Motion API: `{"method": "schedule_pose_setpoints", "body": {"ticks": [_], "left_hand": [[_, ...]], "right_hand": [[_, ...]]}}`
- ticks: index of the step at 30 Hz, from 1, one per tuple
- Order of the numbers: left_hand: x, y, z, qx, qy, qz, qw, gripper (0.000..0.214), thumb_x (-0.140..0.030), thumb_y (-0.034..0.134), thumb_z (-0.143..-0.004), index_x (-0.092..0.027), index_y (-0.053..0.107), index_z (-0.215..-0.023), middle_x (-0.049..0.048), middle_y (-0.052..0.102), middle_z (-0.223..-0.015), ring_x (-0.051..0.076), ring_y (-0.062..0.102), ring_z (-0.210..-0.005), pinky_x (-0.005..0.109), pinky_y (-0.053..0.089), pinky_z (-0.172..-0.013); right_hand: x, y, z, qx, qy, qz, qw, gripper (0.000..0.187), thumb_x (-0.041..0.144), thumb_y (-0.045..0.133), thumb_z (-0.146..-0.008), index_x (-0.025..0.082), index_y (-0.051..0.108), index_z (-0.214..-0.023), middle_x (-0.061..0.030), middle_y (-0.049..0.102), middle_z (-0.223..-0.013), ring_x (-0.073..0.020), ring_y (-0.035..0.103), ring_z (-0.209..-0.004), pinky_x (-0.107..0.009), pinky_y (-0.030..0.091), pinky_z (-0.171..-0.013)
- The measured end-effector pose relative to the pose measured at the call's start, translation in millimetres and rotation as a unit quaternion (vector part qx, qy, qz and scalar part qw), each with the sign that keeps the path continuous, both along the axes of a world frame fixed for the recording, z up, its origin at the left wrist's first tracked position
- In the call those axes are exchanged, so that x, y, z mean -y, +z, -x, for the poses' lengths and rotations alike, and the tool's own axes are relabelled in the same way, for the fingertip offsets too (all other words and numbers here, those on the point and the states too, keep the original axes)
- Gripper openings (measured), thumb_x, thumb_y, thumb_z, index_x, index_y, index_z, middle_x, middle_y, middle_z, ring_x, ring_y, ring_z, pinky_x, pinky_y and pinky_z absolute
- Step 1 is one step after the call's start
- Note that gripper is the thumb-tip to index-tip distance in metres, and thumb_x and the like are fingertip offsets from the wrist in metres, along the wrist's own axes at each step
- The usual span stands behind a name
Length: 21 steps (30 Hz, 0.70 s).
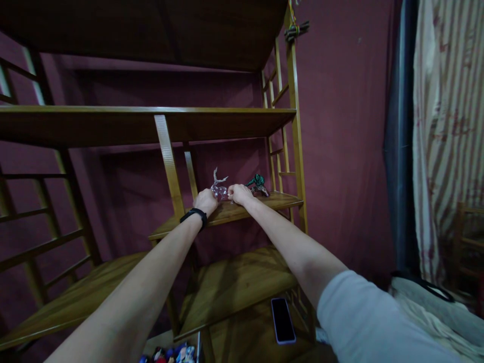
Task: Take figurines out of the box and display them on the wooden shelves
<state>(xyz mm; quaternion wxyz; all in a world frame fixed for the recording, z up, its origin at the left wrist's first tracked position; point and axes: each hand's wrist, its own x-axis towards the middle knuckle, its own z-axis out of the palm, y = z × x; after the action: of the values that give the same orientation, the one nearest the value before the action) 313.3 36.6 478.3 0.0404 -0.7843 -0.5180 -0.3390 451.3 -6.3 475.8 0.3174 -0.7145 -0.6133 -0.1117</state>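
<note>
A clear deer figurine with pale branching antlers stands at the small middle shelf, between my two hands. My left hand, with a black band on its wrist, is closed at the figurine's left side. From the right, my right hand grips its other end with curled fingers. The fingertips of both hands are partly hidden. Just beyond my right hand sits a dark green and brown ornament, partly covered by that hand.
The wooden shelving unit spans the view, with uprights close by my hands. A phone lies on a lower shelf. A box of several small colourful figures is at the bottom. A striped curtain hangs at right.
</note>
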Motion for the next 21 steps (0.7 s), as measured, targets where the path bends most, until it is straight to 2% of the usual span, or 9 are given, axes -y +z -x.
{"method": "schedule_pose_setpoints", "body": {"ticks": [7,15,21], "left_hand": [[-1.8,-1.0,-1.2,-0.003,0.010,-0.005,1.000,0.024,-0.025,0.067,-0.060,-0.021,0.068,-0.083,0.0152,0.068,-0.096,0.032,0.062,-0.091,0.034,0.045,-0.068],[5.8,-0.3,0.4,-0.004,0.005,0.015,1.000,0.025,-0.028,0.068,-0.059,-0.020,0.068,-0.083,0.0151,0.068,-0.095,0.030,0.063,-0.090,0.032,0.046,-0.067],[4.6,-0.7,0.3,0.029,-0.005,0.025,0.999,0.023,-0.032,0.071,-0.057,-0.020,0.069,-0.076,0.0143,0.069,-0.085,0.030,0.063,-0.088,0.032,0.046,-0.066]], "right_hand": [[-0.4,-0.6,-0.8,0.007,-0.004,0.010,1.000,0.017,0.028,0.062,-0.075,0.027,0.064,-0.091,-0.0025,0.067,-0.099,-0.0176,0.061,-0.093,-0.024,0.043,-0.075],[-3.2,-3.4,-1.4,0.017,-0.015,0.033,0.999,0.015,0.027,0.064,-0.073,0.022,0.067,-0.086,-0.0077,0.068,-0.097,-0.0207,0.062,-0.094,-0.027,0.045,-0.076],[-4.0,-3.4,-0.8,0.027,-0.023,0.044,0.998,0.016,0.028,0.065,-0.073,0.018,0.068,-0.086,-0.0108,0.067,-0.099,-0.0234,0.062,-0.095,-0.030,0.047,-0.079]]}}
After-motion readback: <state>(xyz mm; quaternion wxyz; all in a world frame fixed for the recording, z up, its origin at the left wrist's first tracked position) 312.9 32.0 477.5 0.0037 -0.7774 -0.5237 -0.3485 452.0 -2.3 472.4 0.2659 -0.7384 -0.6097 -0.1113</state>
